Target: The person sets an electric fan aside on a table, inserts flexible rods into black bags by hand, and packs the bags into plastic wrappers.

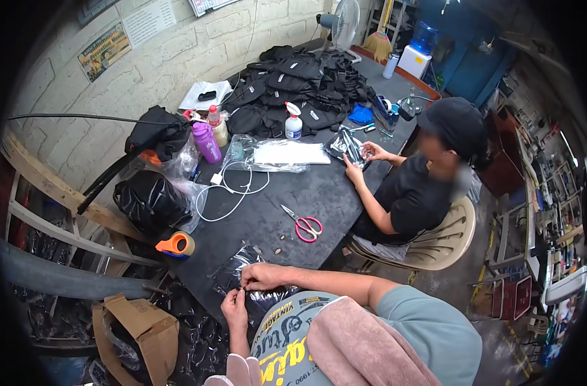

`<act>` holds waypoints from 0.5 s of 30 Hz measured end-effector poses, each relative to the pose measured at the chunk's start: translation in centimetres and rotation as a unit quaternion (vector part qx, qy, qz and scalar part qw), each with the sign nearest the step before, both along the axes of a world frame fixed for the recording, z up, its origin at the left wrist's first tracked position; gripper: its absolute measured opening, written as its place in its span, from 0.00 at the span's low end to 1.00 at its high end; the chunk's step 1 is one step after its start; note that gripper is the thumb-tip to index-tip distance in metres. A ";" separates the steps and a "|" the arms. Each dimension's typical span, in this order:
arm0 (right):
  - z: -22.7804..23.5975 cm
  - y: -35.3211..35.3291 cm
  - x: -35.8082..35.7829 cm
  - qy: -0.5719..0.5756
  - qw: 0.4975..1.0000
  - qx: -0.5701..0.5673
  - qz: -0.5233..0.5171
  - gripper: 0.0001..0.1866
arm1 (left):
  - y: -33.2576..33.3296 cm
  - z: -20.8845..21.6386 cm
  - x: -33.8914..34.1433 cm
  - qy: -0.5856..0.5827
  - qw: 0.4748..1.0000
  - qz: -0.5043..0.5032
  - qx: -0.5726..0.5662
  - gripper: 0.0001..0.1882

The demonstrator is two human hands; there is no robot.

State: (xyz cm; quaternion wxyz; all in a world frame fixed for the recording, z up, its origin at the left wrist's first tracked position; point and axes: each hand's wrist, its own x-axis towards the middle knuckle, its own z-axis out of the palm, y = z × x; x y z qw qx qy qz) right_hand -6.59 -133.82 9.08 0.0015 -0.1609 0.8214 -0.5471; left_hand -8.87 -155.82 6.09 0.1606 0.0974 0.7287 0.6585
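Note:
At the near edge of the dark table, a clear plastic bag (pixel 244 255) with something black in it lies in front of me. My right hand (pixel 262 276) rests over the bag, fingers bent and pinching its edge. Just below and to the left, my left hand (pixel 234 309) pinches the same edge between thumb and fingertips, close to the right fingertips. The exact bit of plastic between them is too small to make out. Scissors (pixel 301 225) with pink handles lie open beyond my right hand. An orange tape dispenser (pixel 176 245) sits at the table's left edge.
Across the table (pixel 267 215), a seated co-worker (pixel 412 186) handles a plastic-wrapped black item (pixel 342 147). Black bags (pixel 293 83) are piled at the back. A white cable (pixel 248 192), purple bottle (pixel 206 143) and spray bottle (pixel 293 122) stand or lie between. A cardboard box (pixel 142 334) is below left.

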 end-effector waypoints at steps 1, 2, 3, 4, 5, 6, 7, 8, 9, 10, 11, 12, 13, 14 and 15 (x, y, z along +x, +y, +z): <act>0.2 0.0 0.1 0.014 1.000 0.017 -0.005 0.08 | -0.1 0.2 -0.3 0.000 1.000 0.000 0.000 0.07; 0.1 -0.2 0.1 0.015 1.000 0.017 -0.005 0.08 | -0.2 0.5 -0.8 -0.052 0.998 -0.012 -0.020 0.07; -0.1 -0.7 0.3 0.054 0.995 0.076 -0.017 0.09 | -0.4 0.8 -1.2 -0.106 0.993 -0.025 -0.040 0.06; -0.2 -0.8 0.3 0.094 0.986 0.135 -0.028 0.10 | -0.4 1.4 -1.8 -0.145 0.987 -0.043 -0.059 0.07; -0.2 -0.6 0.4 0.095 0.986 0.137 -0.028 0.10 | -0.2 1.6 -2.9 -0.144 0.987 -0.043 -0.057 0.07; 1.6 -1.1 0.3 0.190 0.965 0.182 -0.018 0.11 | -1.1 1.7 -3.8 -0.177 0.977 -0.081 -0.085 0.07; 2.8 -1.2 0.2 0.283 0.932 0.226 -0.015 0.12 | -1.3 1.7 -4.4 -0.209 0.964 -0.125 -0.111 0.07; 2.9 -1.3 -0.2 0.341 0.910 0.235 -0.007 0.13 | -1.2 1.5 -4.4 -0.134 0.977 -0.138 -0.093 0.08; 2.8 -1.5 -0.3 0.345 0.908 0.236 -0.003 0.13 | -1.5 1.6 -4.5 -0.130 0.978 -0.133 -0.090 0.08; 2.4 -1.5 -0.4 0.311 0.916 0.252 0.015 0.13 | -1.6 1.9 -4.8 -0.029 0.974 -0.178 -0.139 0.09; 2.1 -1.7 -0.4 0.276 0.923 0.268 0.033 0.12 | -1.7 2.3 -5.0 0.073 0.955 -0.217 -0.187 0.10; 1.4 -1.4 -0.3 0.249 0.936 0.248 0.004 0.11 | -0.6 4.5 -4.2 0.121 0.939 -0.202 -0.252 0.11; 1.8 -1.7 -0.2 0.211 0.948 0.239 -0.023 0.09 | -0.4 5.4 -3.6 0.236 0.908 -0.186 -0.292 0.10; 1.6 -1.8 -0.1 0.191 0.949 0.244 -0.050 0.09 | 0.6 7.2 -2.6 0.299 0.891 -0.161 -0.300 0.08; 1.4 -2.2 -0.2 0.175 0.951 0.246 -0.073 0.09 | 0.6 6.9 -1.9 0.338 0.876 -0.132 -0.318 0.07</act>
